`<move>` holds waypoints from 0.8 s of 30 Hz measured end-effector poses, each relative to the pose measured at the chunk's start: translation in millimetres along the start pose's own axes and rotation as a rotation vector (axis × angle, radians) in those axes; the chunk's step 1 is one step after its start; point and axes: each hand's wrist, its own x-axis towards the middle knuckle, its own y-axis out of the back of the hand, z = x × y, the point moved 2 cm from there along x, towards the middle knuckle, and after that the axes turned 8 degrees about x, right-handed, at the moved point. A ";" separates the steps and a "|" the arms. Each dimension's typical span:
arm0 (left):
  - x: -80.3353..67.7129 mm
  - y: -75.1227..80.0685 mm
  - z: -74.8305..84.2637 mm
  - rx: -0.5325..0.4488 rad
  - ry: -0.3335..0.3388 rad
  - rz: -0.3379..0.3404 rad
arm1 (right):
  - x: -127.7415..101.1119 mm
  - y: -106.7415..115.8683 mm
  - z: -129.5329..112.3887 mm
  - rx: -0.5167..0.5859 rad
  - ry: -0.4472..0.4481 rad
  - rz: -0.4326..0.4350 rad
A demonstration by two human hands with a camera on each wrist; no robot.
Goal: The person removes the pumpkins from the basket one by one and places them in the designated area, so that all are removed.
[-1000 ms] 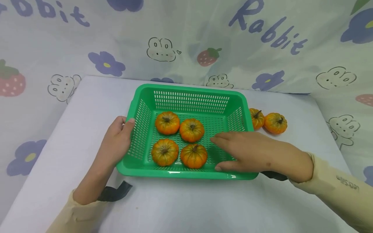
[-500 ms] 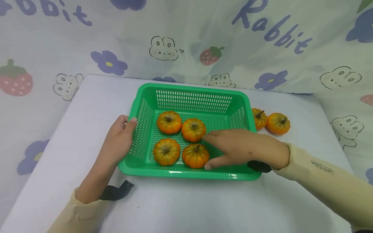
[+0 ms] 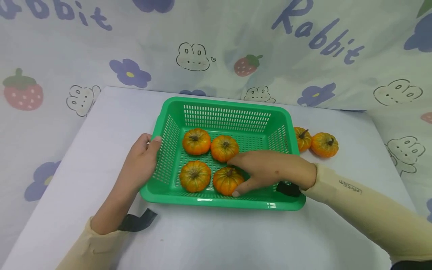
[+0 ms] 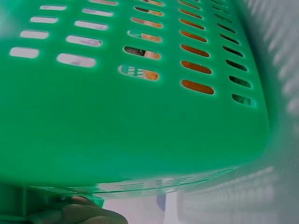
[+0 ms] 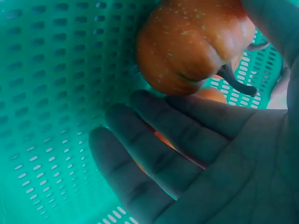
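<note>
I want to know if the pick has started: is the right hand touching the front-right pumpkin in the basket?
Touching. In the head view the right hand has its thumb against the pumpkin.

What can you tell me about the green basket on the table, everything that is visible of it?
The green basket is a rectangular tray of glossy plastic with slotted walls, a perforated floor and a rounded rim. It stands flat on the white table. Four small orange pumpkins lie inside it in two rows. The left hand holds its left wall, thumb over the rim. The right hand reaches in over the right side, around the near right pumpkin.
</note>
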 end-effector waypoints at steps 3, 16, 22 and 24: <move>0.5 -0.9 -0.3 0.003 0.003 -0.001 | 2.6 -1.5 2.2 0.032 0.011 0.001; -0.4 -0.3 -0.8 0.005 -0.008 0.013 | 6.4 -2.6 6.4 0.086 0.018 -0.010; -0.9 0.0 0.3 0.011 -0.006 0.012 | 7.2 -2.8 8.4 0.101 0.017 -0.019; -1.1 0.2 0.3 0.011 -0.007 0.009 | 7.1 -3.1 9.2 0.109 0.011 -0.024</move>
